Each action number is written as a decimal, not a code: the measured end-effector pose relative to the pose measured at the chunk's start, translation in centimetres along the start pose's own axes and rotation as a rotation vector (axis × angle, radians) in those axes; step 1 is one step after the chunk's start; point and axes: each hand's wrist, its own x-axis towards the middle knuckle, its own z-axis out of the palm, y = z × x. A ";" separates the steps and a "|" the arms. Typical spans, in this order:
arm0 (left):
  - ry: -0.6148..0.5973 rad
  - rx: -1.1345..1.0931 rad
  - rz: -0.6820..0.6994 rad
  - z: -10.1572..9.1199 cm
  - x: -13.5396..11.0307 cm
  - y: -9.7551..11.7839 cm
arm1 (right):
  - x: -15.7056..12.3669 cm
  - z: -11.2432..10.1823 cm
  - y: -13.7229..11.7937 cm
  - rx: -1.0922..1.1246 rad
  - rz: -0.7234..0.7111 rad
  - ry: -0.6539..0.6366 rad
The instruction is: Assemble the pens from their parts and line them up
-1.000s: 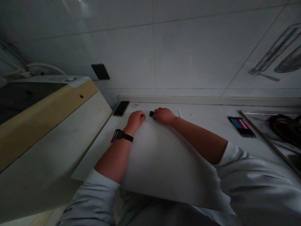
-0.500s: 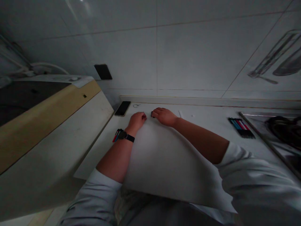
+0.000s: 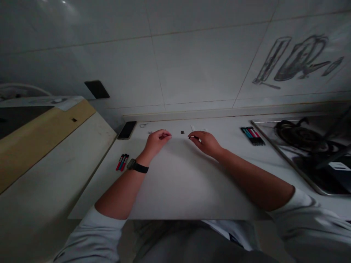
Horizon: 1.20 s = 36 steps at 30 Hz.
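Observation:
Over the white countertop, my left hand is closed in a pinch. What its fingertips hold, if anything, is too small to make out. My right hand, a short way to the right, pinches a small, thin dark piece; its kind does not show. Between the two hands lies a small dark square, apart from both. A narrow white strip lies just behind my right hand. Near my left hand are a tiny dark item and a thin ring.
A phone lies at the back left. Several markers sit by my left wrist, and another row of markers is on the right, beside a gas stove. A white appliance borders the left side; a tiled wall stands behind.
My view has swung to the right. My hands have moved farther apart, and the small dark square now shows between them. My right hand has lifted a thin dark piece.

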 end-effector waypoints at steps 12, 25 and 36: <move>0.034 -0.219 -0.074 5.9 -0.5 1.0 | -1.1 2.3 2.5 0.345 0.177 0.152; -0.054 -0.266 -0.058 6.4 -1.7 1.6 | -1.4 2.5 0.7 0.436 0.195 0.172; -0.075 -0.286 -0.075 6.6 -1.9 1.7 | -1.8 2.6 0.6 0.351 0.133 0.181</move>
